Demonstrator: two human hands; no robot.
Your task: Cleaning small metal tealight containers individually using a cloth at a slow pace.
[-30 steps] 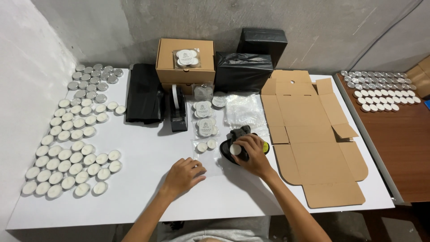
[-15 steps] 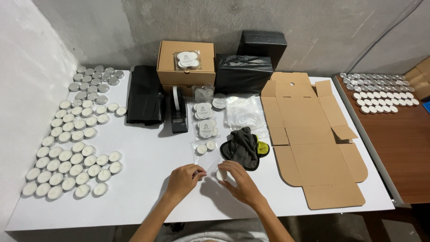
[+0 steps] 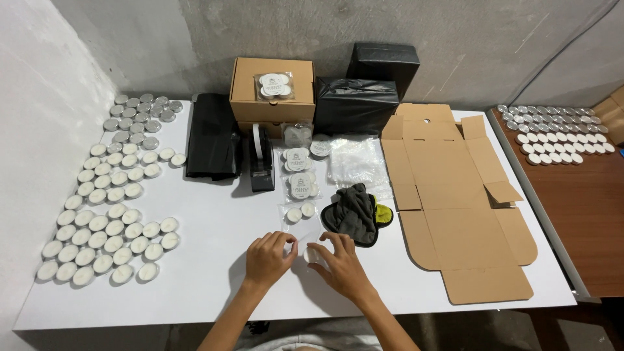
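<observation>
White candle (image 3: 312, 255) pinched between both hands, low over worktop (image 3: 214, 214): left hand (image 3: 270, 259) steadies, right hand (image 3: 341, 263) curls round it. Dark cloth (image 3: 354, 213) just beyond right hand; candle rows (image 3: 107, 214) far left.

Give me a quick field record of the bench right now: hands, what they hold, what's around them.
left hand: on the white table, fingers at a small white candle
right hand: fingers around the same candle
clear bag: seems to lie under the hands, hard to tell
dark cloth: just beyond right hand
candle rows: far left
flat cardboard box: right
tape dispenser: centre back
</observation>
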